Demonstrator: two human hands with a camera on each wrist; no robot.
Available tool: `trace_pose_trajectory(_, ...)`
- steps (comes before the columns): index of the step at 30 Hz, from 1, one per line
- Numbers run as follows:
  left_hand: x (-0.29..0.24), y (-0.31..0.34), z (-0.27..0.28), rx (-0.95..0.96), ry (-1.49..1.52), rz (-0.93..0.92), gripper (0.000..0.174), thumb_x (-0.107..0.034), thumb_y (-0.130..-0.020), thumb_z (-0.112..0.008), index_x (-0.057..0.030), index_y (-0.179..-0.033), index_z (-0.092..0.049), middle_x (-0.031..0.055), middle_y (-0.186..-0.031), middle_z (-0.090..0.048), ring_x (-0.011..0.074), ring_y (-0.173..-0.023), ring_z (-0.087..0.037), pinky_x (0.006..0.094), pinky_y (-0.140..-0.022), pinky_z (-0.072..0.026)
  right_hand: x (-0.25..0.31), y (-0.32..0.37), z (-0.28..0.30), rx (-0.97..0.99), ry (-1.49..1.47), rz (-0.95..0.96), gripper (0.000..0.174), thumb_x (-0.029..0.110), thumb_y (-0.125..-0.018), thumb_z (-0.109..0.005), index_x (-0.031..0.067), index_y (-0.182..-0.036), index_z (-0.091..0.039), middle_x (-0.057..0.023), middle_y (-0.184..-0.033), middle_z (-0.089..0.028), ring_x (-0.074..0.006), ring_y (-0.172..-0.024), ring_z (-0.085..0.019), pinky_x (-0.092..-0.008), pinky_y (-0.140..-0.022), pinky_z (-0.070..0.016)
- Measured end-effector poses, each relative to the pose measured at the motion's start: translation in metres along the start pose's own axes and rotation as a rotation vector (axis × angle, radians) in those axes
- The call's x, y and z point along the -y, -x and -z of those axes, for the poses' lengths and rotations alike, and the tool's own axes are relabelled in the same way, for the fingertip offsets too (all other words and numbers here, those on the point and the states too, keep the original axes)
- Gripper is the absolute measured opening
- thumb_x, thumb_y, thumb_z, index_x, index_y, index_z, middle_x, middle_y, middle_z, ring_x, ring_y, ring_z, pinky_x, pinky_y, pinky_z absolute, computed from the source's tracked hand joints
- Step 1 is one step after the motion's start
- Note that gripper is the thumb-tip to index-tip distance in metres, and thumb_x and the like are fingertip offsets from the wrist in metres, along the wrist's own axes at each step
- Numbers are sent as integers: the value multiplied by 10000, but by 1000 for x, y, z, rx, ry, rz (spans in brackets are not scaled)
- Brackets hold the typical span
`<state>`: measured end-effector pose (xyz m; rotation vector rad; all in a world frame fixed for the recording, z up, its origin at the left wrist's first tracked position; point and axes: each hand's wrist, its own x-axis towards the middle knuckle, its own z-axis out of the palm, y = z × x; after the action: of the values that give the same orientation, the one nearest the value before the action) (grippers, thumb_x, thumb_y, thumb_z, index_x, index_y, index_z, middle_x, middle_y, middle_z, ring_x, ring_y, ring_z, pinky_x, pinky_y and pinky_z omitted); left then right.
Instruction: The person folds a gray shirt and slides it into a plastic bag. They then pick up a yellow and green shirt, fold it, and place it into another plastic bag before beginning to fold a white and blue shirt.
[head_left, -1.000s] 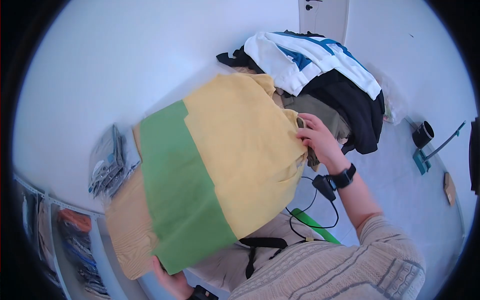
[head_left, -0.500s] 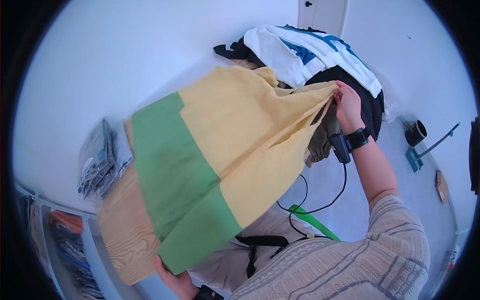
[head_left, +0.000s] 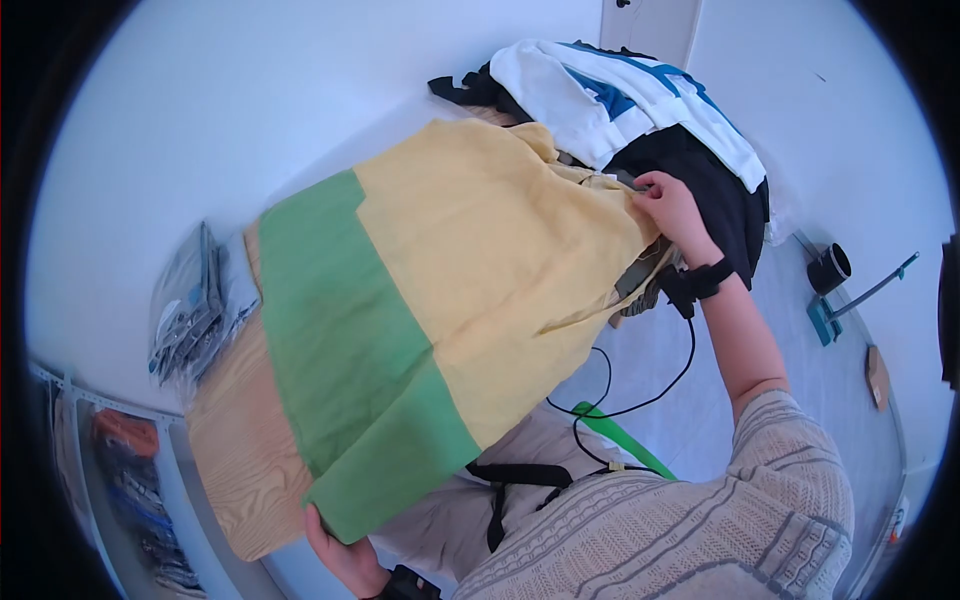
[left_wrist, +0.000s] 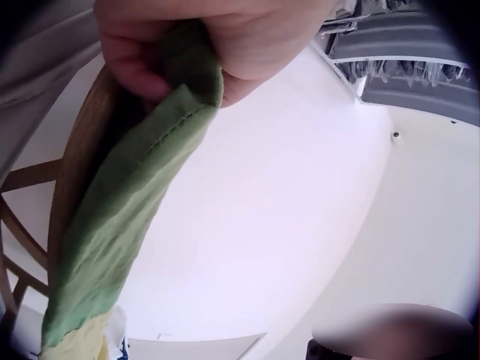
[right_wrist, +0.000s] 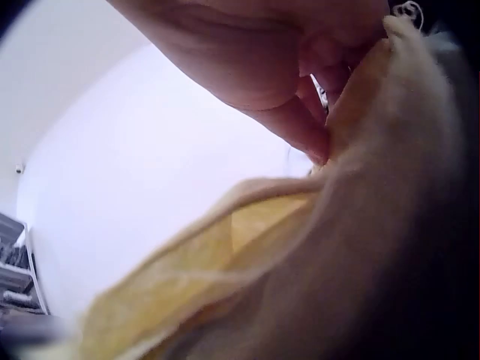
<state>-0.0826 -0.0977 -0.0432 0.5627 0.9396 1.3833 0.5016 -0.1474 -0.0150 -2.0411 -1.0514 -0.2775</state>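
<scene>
A yellow garment (head_left: 490, 230) with a wide green band (head_left: 335, 310) along its hem lies spread over a wooden board (head_left: 250, 450). My left hand (head_left: 343, 555) pinches the green hem at its near corner. In the left wrist view, the stitched green fold (left_wrist: 142, 172) runs between thumb and fingers of the left hand (left_wrist: 247, 37). At the other end, my right hand (head_left: 675, 215) pinches the yellow edge near an opening. The right wrist view shows the fingertips of the right hand (right_wrist: 255, 67) on the yellow cloth (right_wrist: 255, 232), some fingers hidden behind it.
Beyond the garment sits a clothes pile topped by a white and blue jacket (head_left: 555, 110). Plastic-bagged clothes (head_left: 195, 310) lie at the board's left edge. Shelves (head_left: 170, 430) stand lower left. A black cable (head_left: 650, 410) hangs from the right wrist.
My right hand first drew the yellow edge up and away to the right, then moved back slightly left with it, slackening the cloth. The left hand keeps hold of the green corner.
</scene>
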Motion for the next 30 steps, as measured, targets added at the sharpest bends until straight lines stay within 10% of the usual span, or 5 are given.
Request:
trace_pose_trajectory(7,-8,4,9,21,-173,-107,365,-209,-949,-506,16,-1233,-467,127,-1169,-558,209,-1060,-564,337,-885,-466,-19,-4,37,-426,-121,-183,143,27,-856,-556,9,-960,-652,-34,-781,-625,-108,-704,-568,-245,-648,-453)
trace_pose_trajectory(13,-13,24,-2,-107,-331,-157,378,-183,-937,-541,28,-1242,-467,126,-1180,-552,213,-1062,-559,347,-894,-453,48,56,33,-191,-183,158,148,-46,-798,-507,1,-880,-621,-90,-816,-614,-169,-781,-596,-254,-718,-466)
trace_pose_trajectory(20,-21,41,-21,71,-544,-158,465,-51,-918,-531,38,-1348,-378,130,-1208,-549,170,-1050,-552,300,-915,-430,103,192,-17,216,-88,783,446,36,-655,-667,171,-1077,-616,-107,-1160,-573,-281,-1175,-502,-533,-1010,-301)
trace_pose_trajectory(30,-43,54,27,151,-464,-233,211,-22,-907,-535,46,-1091,-610,126,-948,-658,170,-842,-622,278,-781,-485,54,229,-87,-2,138,682,482,143,-716,-690,262,-1173,-589,-185,-1385,-388,-371,-1289,-368,-602,-1066,-171)
